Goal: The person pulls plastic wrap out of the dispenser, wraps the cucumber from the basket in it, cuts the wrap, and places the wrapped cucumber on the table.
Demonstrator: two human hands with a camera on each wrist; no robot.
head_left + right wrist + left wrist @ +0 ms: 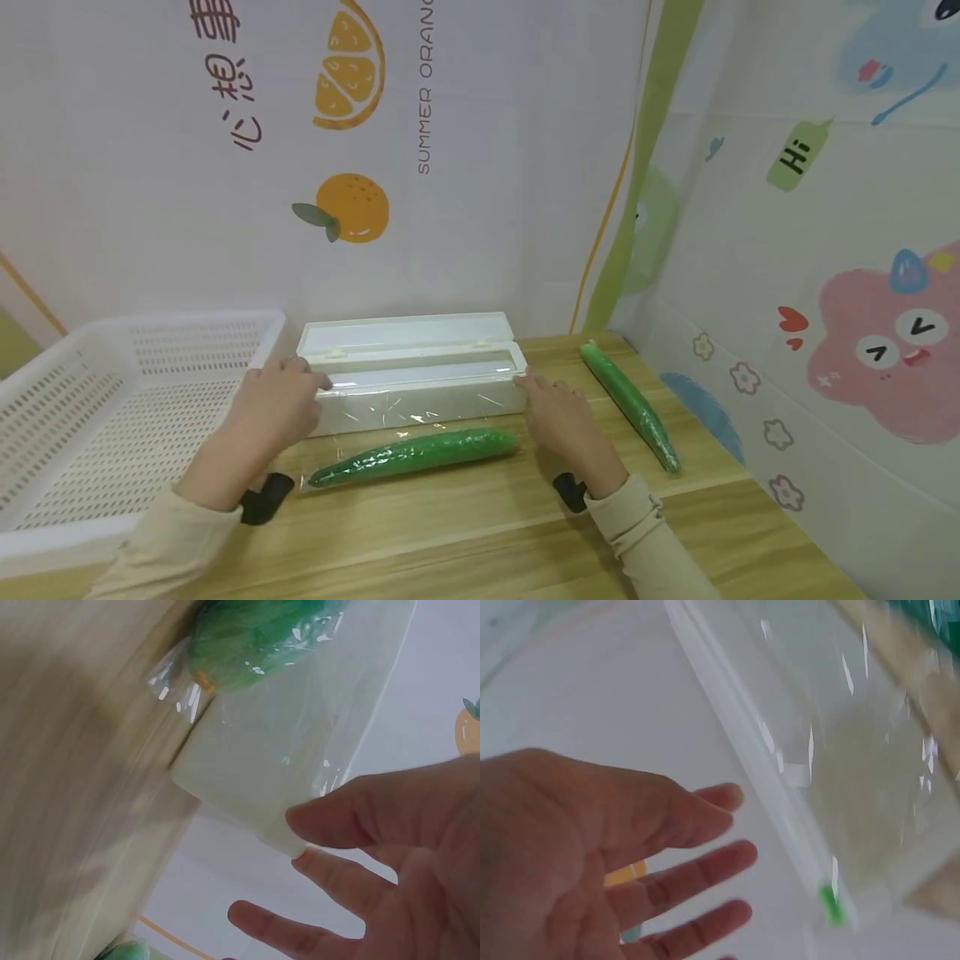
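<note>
A long white cling film box [420, 407] stands on the table with its lid [405, 332] raised. Clear film [352, 454] runs down its front and over a green cucumber [416, 457] lying before it. At the box's left end is my left hand [281, 400], thumb and index tips close together and the other fingers loosely extended in the left wrist view. My right hand [558, 417] pinches the box's right front corner between thumb and index finger, its other fingers spread. A second cucumber [630, 404], wrapped in film, lies to the right.
On the left stands a white perforated basket [142, 450], close by my left forearm. Printed cloth walls [480, 208] rise behind the wooden table [465, 533] and along its right edge.
</note>
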